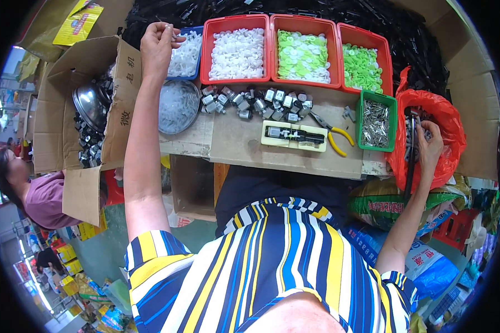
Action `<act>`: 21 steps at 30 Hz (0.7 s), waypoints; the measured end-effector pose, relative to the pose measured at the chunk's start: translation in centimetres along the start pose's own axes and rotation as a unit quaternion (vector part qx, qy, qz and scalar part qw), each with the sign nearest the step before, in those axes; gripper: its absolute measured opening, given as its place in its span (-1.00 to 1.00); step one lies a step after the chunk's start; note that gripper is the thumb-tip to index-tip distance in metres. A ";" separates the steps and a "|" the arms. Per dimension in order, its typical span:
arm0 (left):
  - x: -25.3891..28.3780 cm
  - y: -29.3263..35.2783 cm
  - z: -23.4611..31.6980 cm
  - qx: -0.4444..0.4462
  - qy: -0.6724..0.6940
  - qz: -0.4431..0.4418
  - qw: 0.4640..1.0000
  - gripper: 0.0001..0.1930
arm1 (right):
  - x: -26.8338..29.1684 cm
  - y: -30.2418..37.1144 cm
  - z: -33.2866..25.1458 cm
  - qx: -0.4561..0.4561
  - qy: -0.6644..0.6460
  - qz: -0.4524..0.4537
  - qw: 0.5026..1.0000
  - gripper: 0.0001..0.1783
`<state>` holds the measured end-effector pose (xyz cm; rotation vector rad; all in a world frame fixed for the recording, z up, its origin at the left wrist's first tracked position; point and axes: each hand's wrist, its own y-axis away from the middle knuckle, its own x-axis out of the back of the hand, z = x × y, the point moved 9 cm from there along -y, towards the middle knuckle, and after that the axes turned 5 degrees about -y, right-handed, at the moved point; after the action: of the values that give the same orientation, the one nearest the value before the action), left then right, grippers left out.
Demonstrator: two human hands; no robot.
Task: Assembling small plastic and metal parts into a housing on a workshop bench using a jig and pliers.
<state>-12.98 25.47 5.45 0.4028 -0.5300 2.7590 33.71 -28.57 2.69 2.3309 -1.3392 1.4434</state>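
My left hand (159,45) is raised at the far left of the bench, its fingertips pinched together over the blue tray (199,67) of small white plastic parts. What they hold is too small to make out. At the right, my right hand (430,145) reaches into the red plastic bag (454,133), fingers bent down among small metal parts; its grip is partly hidden. A long dark bar (410,161) stands beside that hand. Between my hands, a cream holder (294,145) carries a black housing (280,133) with metal and white pieces in it.
Red trays (270,77) hold white and green plastic parts. Small motors (283,102) lie before them. Yellow-handled pliers (339,139) rest beside a green tray (395,125) of metal pins. A clear round tub (179,108) and a cardboard box (61,122) stand left. A person (44,191) sits beyond.
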 end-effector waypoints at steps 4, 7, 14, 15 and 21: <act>1.9 3.2 1.2 0.000 -0.094 0.036 0.995 -0.74 | 0.2 0.1 -0.9 -0.007 0.002 0.004 1.000 -0.78; 2.8 5.7 1.2 0.023 -0.097 0.003 0.995 -0.79 | 0.0 0.3 -1.5 -0.010 -0.004 0.003 1.000 -0.77; 4.2 10.8 1.3 0.000 -0.159 -0.056 0.986 -0.75 | -1.4 0.2 -3.1 0.009 -0.018 -0.013 1.000 -0.80; 4.5 11.1 1.1 0.002 -0.160 -0.053 0.986 -0.75 | -1.6 0.1 -3.4 0.012 -0.018 -0.016 1.000 -0.80; 3.2 11.7 1.3 -0.052 -0.321 -0.035 0.945 -0.79 | -1.1 0.3 -5.1 0.016 0.002 -0.019 1.000 -0.81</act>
<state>-19.59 15.39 4.00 1.2809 -0.7800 2.4725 29.80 -25.58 4.53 2.3583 -1.2729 1.4690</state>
